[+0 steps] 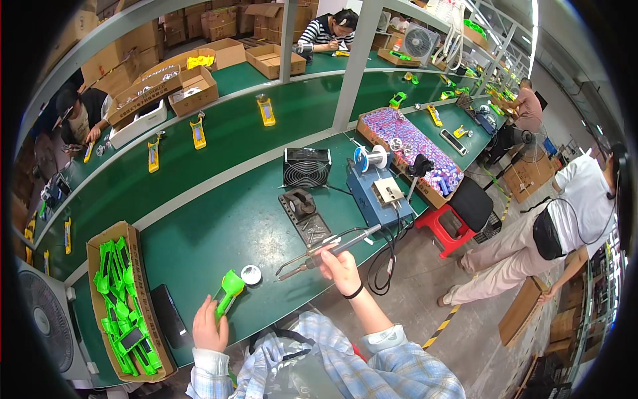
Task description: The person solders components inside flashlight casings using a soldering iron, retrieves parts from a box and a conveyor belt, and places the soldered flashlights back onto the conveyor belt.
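My right hand is closed around a soldering iron, a pen-like tool with a grey handle and a thin tube alongside. The iron's tip points left, above the green bench. My left hand grips the lower end of a bright green plastic housing near the bench's front edge. That housing has a broad rounded head, pointing away from me. Just right of the head lies a small round white-and-silver piece. Cables run from the iron to a blue soldering machine carrying a solder spool.
A carton of green housings stands left, beside a dark flat phone-like slab. A black fan and an iron stand sit behind. Past a rail, yellow pieces lie on a green belt. A carton of batteries is right; co-workers are around.
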`<state>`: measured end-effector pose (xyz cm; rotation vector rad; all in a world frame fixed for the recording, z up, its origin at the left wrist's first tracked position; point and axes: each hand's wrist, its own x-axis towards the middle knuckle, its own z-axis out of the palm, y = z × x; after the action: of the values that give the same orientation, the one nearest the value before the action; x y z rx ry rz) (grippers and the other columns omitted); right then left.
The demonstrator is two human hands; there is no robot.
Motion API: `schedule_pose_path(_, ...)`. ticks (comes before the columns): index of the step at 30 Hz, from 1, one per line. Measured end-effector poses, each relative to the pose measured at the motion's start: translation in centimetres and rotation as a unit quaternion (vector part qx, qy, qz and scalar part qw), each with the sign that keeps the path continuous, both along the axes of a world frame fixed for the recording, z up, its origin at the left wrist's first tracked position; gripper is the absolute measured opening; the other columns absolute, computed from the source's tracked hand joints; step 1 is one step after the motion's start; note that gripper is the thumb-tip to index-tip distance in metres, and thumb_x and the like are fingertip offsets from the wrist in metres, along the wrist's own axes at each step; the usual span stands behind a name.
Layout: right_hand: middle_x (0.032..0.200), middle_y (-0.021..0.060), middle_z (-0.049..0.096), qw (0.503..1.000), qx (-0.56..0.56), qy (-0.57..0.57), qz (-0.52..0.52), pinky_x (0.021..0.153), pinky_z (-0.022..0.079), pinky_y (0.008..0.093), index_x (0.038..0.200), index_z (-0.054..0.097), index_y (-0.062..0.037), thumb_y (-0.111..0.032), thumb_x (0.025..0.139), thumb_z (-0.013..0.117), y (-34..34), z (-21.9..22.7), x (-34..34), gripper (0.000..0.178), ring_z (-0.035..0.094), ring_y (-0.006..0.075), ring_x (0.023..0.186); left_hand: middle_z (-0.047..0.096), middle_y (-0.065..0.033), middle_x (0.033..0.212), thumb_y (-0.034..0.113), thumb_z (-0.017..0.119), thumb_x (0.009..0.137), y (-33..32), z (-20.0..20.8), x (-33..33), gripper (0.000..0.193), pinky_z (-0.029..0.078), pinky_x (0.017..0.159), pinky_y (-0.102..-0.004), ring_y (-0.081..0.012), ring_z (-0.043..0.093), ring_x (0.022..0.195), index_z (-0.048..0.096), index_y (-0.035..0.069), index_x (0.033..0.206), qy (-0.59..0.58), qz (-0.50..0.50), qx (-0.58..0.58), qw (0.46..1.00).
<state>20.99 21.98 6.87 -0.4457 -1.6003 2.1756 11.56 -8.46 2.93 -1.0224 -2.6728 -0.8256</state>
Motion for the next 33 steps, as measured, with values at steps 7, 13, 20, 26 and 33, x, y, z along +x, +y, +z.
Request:
schedule_pose_path(7,0.059,-0.0024,0.046,0.999,0.039,-0.024,-0.03,0.041,0.03,0.0166,0.089,0.053,-0.0032,-0.019,0.086,0.049,0.0,-1.9,-0.7,0.016,0.04,0.0037,0.047,0.051,-0.0192,0.096,0.016,0.068,0.064,0.1,0.3,-2.1,0.056,0.04,0.077,-0.0395,-0.0337,0.049,0.087,0.042,0.0,0.111,-0.072,0.023,-0.078,0.994)
schedule_pose_path(13,0.058,-0.0007,0.043,0.996,0.004,0.036,-0.084,0.038,0.028,0.0153,0.088,0.047,-0.0051,-0.018,0.089,0.043,1.1,-3.9,-0.6,0.013,0.035,0.0025,0.044,0.052,-0.0165,0.097,0.02,0.067,0.067,4.8,2.9,-10.8,0.058,0.04,0.079,-0.0378,-0.0322,0.049,0.087,0.039,0.0,0.114,-0.029,-0.076,-0.012,0.997)
schedule_pose_path(20,0.06,0.0021,0.044,0.995,-0.051,-0.031,-0.083,0.039,0.031,0.0184,0.088,0.047,-0.0014,-0.017,0.086,0.045,-1.2,-4.5,-2.0,0.016,0.039,0.0066,0.044,0.052,-0.0159,0.095,0.02,0.064,0.068,16.4,0.9,-31.8,0.047,0.041,0.078,-0.039,-0.0324,0.049,0.09,0.042,0.005,0.106,0.065,-0.034,-0.04,0.996)
schedule_pose_path(26,0.071,0.0057,0.051,0.996,-0.057,-0.04,-0.062,0.039,0.033,0.0178,0.088,0.048,-0.0004,-0.017,0.085,0.047,-1.3,-6.2,-4.0,0.017,0.041,0.0065,0.048,0.052,-0.0158,0.1,0.038,0.063,0.066,23.2,-3.1,-40.3,0.059,0.042,0.081,-0.0392,-0.0317,0.05,0.096,0.042,0.007,0.112,-0.019,-0.008,-0.186,0.982)
schedule_pose_path(33,0.057,0.0006,0.047,0.986,-0.061,-0.137,-0.077,0.04,0.028,0.0206,0.079,0.056,-0.0014,-0.016,0.085,0.048,-0.7,-4.8,-6.3,0.018,0.039,0.0079,0.044,0.057,-0.0218,0.096,0.059,0.044,0.073,23.7,0.7,-49.0,0.064,0.043,0.081,-0.0386,-0.0336,0.053,0.096,0.056,0.003,0.1,-0.151,0.208,-0.016,0.966)
